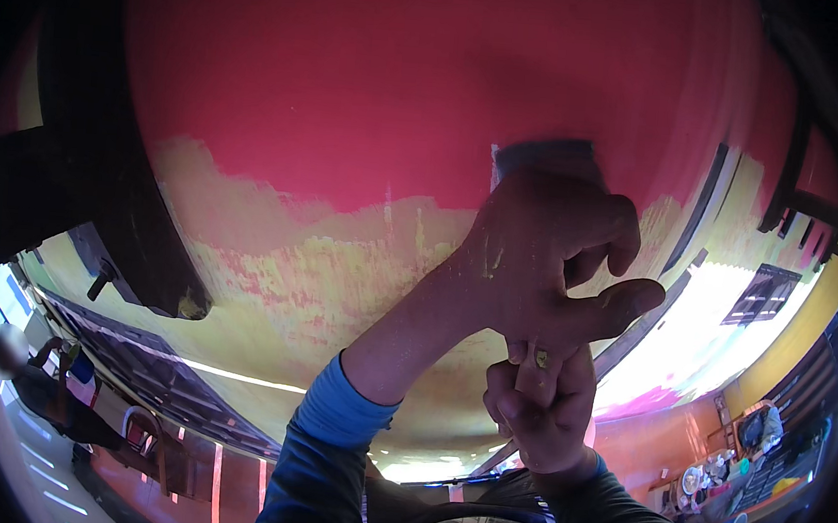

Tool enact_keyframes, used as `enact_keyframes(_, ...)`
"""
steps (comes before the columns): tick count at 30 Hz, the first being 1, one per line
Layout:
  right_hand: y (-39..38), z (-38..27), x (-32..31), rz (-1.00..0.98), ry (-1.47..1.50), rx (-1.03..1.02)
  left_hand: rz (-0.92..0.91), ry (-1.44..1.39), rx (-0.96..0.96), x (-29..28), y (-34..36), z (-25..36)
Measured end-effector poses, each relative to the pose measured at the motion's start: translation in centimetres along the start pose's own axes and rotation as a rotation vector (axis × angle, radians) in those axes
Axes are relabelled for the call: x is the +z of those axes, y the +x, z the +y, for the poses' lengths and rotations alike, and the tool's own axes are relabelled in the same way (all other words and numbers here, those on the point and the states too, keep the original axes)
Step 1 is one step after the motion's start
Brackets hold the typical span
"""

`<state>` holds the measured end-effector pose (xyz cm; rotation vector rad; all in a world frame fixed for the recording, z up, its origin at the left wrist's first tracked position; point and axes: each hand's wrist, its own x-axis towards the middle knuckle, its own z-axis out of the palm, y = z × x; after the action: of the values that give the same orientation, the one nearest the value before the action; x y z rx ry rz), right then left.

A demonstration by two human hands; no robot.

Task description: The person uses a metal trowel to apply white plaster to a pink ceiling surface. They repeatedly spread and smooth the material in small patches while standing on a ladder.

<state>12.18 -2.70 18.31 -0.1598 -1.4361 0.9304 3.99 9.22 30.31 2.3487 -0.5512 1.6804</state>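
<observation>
My left hand [546, 251] is raised against a painted surface [352, 111], deep pink above and pale yellow below. Its back faces me, the fingers are curled, and the thumb sticks out to the right. A dark, flat, straight-edged piece [548, 154] with a light left edge shows just beyond this hand; the hand hides the rest, so its kind is unclear. Right below, my right hand [545, 411] is closed close to the left wrist. A small yellowish-green spot [541, 359] shows at its upper end; what those fingers hold, if anything, is hidden.
Dark beams [162, 253] frame the surface on the left. Far left, a person [51, 386] stands by a wooden chair [143, 429]. At lower right, cluttered goods [705, 481] lie near an orange wall [634, 447]. Bright light comes from a window [765, 293].
</observation>
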Motion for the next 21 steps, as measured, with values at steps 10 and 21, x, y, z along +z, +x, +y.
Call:
enact_keyframes(10,0.3,-0.3,0.4,-0.023,0.034,0.002,-0.001,0.006,0.02,-0.5,0.2,0.2)
enact_keyframes(21,0.4,-0.2,1.5,0.134,-0.181,0.057,0.067,0.061,0.104,-0.1,0.4,-0.2)
